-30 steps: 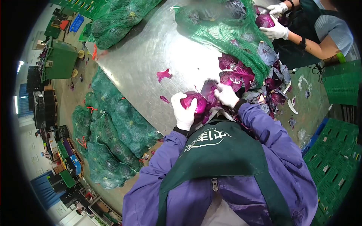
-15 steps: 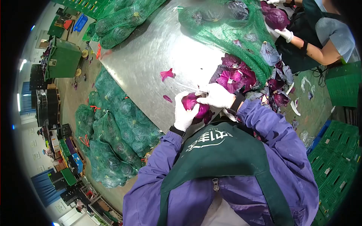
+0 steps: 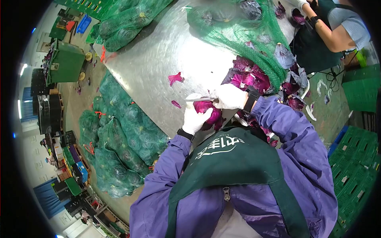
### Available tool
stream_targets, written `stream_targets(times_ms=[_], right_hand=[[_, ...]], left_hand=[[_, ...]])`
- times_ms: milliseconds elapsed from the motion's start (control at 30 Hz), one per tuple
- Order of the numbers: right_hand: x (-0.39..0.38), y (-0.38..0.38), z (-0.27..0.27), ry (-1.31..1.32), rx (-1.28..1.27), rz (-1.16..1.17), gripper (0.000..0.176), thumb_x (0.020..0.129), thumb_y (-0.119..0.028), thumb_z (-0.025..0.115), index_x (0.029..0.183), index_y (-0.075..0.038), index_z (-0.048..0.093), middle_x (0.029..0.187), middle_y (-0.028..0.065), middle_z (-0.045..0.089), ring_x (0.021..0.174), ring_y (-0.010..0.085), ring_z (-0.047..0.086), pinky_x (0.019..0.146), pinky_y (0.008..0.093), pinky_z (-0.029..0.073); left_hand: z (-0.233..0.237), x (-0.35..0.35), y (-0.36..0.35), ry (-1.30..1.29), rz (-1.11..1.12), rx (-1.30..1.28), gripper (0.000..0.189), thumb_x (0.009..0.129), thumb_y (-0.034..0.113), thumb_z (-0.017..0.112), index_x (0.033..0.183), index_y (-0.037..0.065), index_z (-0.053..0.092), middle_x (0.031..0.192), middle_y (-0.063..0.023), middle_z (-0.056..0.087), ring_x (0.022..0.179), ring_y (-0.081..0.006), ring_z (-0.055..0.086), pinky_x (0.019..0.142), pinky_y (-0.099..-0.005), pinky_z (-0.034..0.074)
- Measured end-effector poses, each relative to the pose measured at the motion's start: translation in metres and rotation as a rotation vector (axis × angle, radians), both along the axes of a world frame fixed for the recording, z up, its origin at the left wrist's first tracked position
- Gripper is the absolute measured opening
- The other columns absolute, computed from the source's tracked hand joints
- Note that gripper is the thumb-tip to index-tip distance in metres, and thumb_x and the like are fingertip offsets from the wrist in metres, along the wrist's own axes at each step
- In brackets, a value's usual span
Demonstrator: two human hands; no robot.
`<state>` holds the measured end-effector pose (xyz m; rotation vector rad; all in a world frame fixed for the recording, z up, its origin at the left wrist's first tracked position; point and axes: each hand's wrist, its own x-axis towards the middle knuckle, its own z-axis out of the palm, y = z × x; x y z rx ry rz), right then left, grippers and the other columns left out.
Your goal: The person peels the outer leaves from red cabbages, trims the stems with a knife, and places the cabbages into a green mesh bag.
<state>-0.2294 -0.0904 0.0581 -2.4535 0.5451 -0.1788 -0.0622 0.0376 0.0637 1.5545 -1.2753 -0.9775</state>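
My gloved left hand [image 3: 193, 119] is closed round the left side of a red cabbage [image 3: 213, 115] at the near edge of the metal table [image 3: 147, 75]. In my gloved right hand [image 3: 231, 97] is a knife [image 3: 201, 98], its blade pointing left across the top of the cabbage toward my left fingers. Just beyond my right hand lies a heap of loose purple cabbage leaves [image 3: 254, 77]. A torn leaf [image 3: 175, 79] and a smaller scrap [image 3: 176, 104] lie on the metal to the left.
A green mesh sack [image 3: 226, 29] of cabbages spreads over the table's far side. Full mesh sacks [image 3: 119, 142] stand on the floor at left. A co-worker's arm [image 3: 329, 33] reaches in at upper right. Stacked green crates [image 3: 353, 174] rise at right, with leaf scraps on the floor.
My right hand has lifted slightly off the cabbage, and the knife blade now shows above it. The co-worker's hands have moved up and away, and their cabbage is no longer in the same place.
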Motion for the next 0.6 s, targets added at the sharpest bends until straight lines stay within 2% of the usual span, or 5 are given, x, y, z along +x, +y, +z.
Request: stream_targets(times_ms=[133, 200, 300, 467, 600], right_hand=[[0.004, 0.006, -0.006, -0.142, -0.060, -0.197, 0.020, 0.077, -0.027, 0.064, 0.080, -0.008, 0.069, 0.073, 0.0152, 0.066, 0.069, 0.0327, 0.065, 0.063, 0.0418, 0.053], [-0.002, -0.008, -0.024, -0.111, 0.117, -0.504, 0.022, 0.080, -0.029, 0.065, 0.079, -0.007, 0.068, 0.074, 0.0165, 0.066, 0.070, 0.0333, 0.065, 0.064, 0.0414, 0.053], [-0.018, -0.015, -0.040, -0.139, 0.396, -0.867, 0.030, 0.079, -0.032, 0.072, 0.085, -0.003, 0.068, 0.077, 0.0197, 0.067, 0.072, 0.0311, 0.067, 0.066, 0.0381, 0.053], [-0.015, 0.026, 0.004, -0.058, 1.122, -0.568, 0.031, 0.083, -0.027, 0.075, 0.092, 0.002, 0.069, 0.071, 0.0052, 0.068, 0.053, 0.0104, 0.058, 0.049, 0.0260, 0.047], [-0.008, 0.023, 0.005, 0.088, 1.119, -0.542, 0.027, 0.083, -0.026, 0.072, 0.091, 0.000, 0.069, 0.065, 0.0067, 0.066, 0.047, 0.0115, 0.056, 0.045, 0.0273, 0.045]], left_hand=[[-0.018, 0.006, -0.003, 0.113, 0.031, -0.003, 0.063, 0.072, 0.010, 0.078, 0.124, 0.002, 0.043, 0.122, -0.0125, 0.045, 0.114, -0.0239, 0.049, 0.101, -0.0368, 0.041], [-0.021, 0.012, 0.002, -0.235, -0.007, -0.125, 0.063, 0.074, 0.010, 0.077, 0.127, 0.003, 0.043, 0.123, -0.0119, 0.046, 0.117, -0.0237, 0.048, 0.102, -0.0365, 0.040], [-0.034, 0.016, 0.013, 0.046, 0.110, -0.087, 0.060, 0.076, 0.015, 0.076, 0.126, 0.002, 0.045, 0.121, -0.0130, 0.047, 0.114, -0.0244, 0.049, 0.102, -0.0364, 0.040], [-0.046, 0.029, 0.022, 0.073, 0.180, -0.007, 0.046, 0.082, 0.012, 0.069, 0.123, 0.002, 0.049, 0.121, -0.0126, 0.049, 0.115, -0.0247, 0.049, 0.103, -0.0369, 0.039], [-0.038, 0.029, 0.023, -0.087, 0.104, -0.080, 0.043, 0.080, 0.012, 0.069, 0.120, 0.004, 0.054, 0.122, -0.0151, 0.050, 0.115, -0.0294, 0.050, 0.103, -0.0387, 0.039]])
